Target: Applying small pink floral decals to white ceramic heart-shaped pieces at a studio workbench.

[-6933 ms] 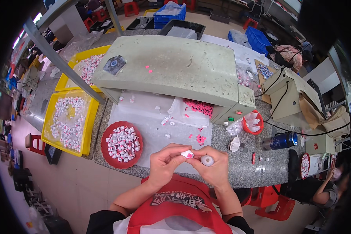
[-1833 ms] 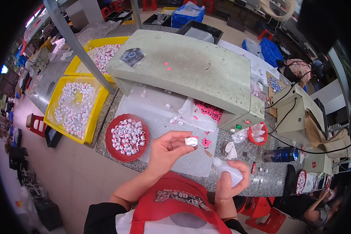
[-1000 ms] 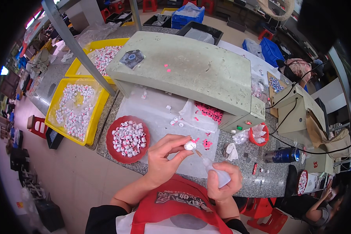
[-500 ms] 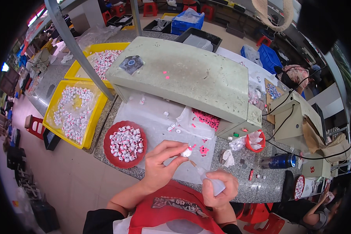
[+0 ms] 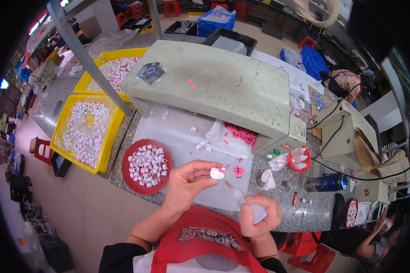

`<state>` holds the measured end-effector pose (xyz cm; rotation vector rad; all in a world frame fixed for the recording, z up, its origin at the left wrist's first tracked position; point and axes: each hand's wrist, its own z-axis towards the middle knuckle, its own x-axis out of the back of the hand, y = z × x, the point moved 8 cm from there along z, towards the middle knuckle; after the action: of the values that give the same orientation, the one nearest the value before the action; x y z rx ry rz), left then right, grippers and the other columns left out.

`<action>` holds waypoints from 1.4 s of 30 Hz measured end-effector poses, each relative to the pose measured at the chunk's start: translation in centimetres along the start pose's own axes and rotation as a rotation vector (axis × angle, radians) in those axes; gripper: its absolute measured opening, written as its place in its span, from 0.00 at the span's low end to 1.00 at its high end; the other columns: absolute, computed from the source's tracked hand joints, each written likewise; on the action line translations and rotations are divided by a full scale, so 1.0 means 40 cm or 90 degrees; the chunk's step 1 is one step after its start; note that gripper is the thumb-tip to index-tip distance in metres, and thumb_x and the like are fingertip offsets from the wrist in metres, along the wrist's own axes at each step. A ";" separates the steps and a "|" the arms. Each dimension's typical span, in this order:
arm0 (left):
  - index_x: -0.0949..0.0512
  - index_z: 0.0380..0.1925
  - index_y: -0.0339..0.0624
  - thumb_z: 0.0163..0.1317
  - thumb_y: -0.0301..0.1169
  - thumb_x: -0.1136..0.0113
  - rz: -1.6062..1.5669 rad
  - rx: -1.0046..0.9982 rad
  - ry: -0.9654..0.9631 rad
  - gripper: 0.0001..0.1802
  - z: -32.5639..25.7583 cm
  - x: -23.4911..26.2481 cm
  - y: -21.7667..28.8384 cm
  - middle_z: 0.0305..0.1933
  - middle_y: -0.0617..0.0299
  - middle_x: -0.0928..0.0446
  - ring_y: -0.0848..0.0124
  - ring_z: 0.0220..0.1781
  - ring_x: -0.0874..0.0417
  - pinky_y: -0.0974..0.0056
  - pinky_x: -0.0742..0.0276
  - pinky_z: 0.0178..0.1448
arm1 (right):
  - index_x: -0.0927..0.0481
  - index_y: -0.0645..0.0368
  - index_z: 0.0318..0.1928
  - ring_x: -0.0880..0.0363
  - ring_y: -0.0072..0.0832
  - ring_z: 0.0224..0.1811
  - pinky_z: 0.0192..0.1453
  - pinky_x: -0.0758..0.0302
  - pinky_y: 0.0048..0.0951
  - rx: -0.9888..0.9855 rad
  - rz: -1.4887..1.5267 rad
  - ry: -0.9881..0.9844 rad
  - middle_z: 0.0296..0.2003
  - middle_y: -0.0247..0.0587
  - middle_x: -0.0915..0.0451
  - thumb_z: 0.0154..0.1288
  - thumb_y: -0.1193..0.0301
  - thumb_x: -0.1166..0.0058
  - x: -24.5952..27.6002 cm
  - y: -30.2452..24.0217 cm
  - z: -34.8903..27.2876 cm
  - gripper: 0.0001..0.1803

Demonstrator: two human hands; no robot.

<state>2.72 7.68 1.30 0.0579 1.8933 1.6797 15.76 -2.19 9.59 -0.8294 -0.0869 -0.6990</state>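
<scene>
My left hand (image 5: 189, 184) pinches a small round white piece with a pink patch (image 5: 217, 173) between thumb and fingertips. Wrapped in my right hand (image 5: 261, 216) is a translucent white squeeze bottle (image 5: 255, 212) with a thin brownish nozzle. The nozzle tip points up and left, close to the piece; whether it touches I cannot tell. Just beyond my hands, tiny pink pieces (image 5: 238, 171) lie on white paper (image 5: 182, 145), with a denser patch of pink pieces (image 5: 239, 134) behind them. To the left, a red scalloped bowl (image 5: 127, 178) holds many similar white-and-pink pieces.
A long pale-green metal housing (image 5: 214, 73) spans the bench ahead. Yellow trays (image 5: 103, 159) of pieces stand at left. On the right are a red cup (image 5: 300, 171) with crumpled plastic, a white tissue (image 5: 268, 179), a blue bottle (image 5: 325, 182) and a black cable. Another person sits at lower right.
The white piece has turned in my left fingertips and shows more of its face. My right hand and the bottle have shifted slightly to the right.
</scene>
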 end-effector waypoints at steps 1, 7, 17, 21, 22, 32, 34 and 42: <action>0.28 0.41 0.30 0.47 0.11 0.46 -0.017 0.015 -0.001 0.18 0.000 0.001 -0.005 0.43 0.50 0.25 0.67 0.46 0.23 0.67 0.26 0.50 | 0.28 0.65 0.30 0.27 0.29 0.14 0.19 0.30 0.24 0.006 0.001 -0.001 0.19 0.41 0.24 0.43 0.80 0.45 -0.001 -0.001 0.000 0.10; 0.29 0.41 0.31 0.47 0.12 0.46 -0.054 0.039 -0.017 0.18 0.004 0.004 -0.015 0.43 0.49 0.25 0.66 0.47 0.23 0.67 0.27 0.50 | 0.28 0.65 0.30 0.27 0.29 0.14 0.19 0.31 0.23 0.007 0.002 -0.001 0.19 0.41 0.24 0.43 0.80 0.45 -0.002 0.001 0.003 0.10; 0.29 0.41 0.31 0.47 0.11 0.47 -0.054 0.038 -0.015 0.18 0.001 0.004 -0.023 0.44 0.49 0.25 0.65 0.48 0.24 0.66 0.28 0.52 | 0.27 0.65 0.29 0.26 0.28 0.15 0.20 0.30 0.23 -0.019 0.001 -0.018 0.19 0.40 0.24 0.43 0.80 0.45 0.008 0.005 -0.002 0.08; 0.29 0.42 0.31 0.47 0.11 0.47 -0.041 0.043 -0.027 0.19 0.004 -0.006 -0.025 0.44 0.49 0.25 0.65 0.48 0.24 0.66 0.28 0.52 | 0.26 0.65 0.31 0.24 0.28 0.17 0.22 0.29 0.23 -0.032 0.003 -0.019 0.20 0.42 0.23 0.44 0.79 0.46 0.008 0.014 -0.005 0.09; 0.29 0.42 0.31 0.47 0.11 0.47 -0.040 0.044 -0.024 0.19 0.009 -0.004 -0.027 0.44 0.49 0.25 0.65 0.47 0.23 0.67 0.28 0.51 | 0.26 0.66 0.31 0.23 0.28 0.19 0.23 0.28 0.24 -0.042 -0.003 -0.014 0.21 0.43 0.23 0.45 0.78 0.46 0.008 0.019 -0.005 0.09; 0.28 0.43 0.32 0.47 0.11 0.47 -0.015 0.048 0.023 0.20 0.021 0.016 -0.081 0.43 0.51 0.24 0.68 0.45 0.22 0.69 0.27 0.49 | 0.29 0.64 0.32 0.22 0.27 0.29 0.23 0.26 0.22 -0.804 0.109 0.121 0.25 0.39 0.25 0.45 0.79 0.45 -0.057 0.797 -0.560 0.11; 0.28 0.43 0.32 0.47 0.12 0.46 0.000 0.063 0.009 0.20 0.022 0.003 -0.088 0.43 0.51 0.24 0.69 0.45 0.22 0.69 0.27 0.49 | 0.28 0.63 0.33 0.21 0.30 0.33 0.26 0.26 0.25 -0.807 -0.016 0.045 0.28 0.41 0.24 0.44 0.77 0.43 -0.072 0.885 -0.652 0.12; 0.29 0.44 0.31 0.49 0.14 0.45 0.000 0.049 0.029 0.19 0.012 0.039 -0.106 0.43 0.53 0.24 0.71 0.42 0.21 0.70 0.26 0.47 | 0.21 0.58 0.38 0.22 0.40 0.35 0.40 0.27 0.32 -0.549 -0.456 -0.187 0.30 0.47 0.21 0.42 0.64 0.39 -0.117 0.823 -0.524 0.19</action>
<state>3.15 7.89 -3.21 0.0517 1.9907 1.6211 27.92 0.97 -27.66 -1.7680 -0.3764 -1.3175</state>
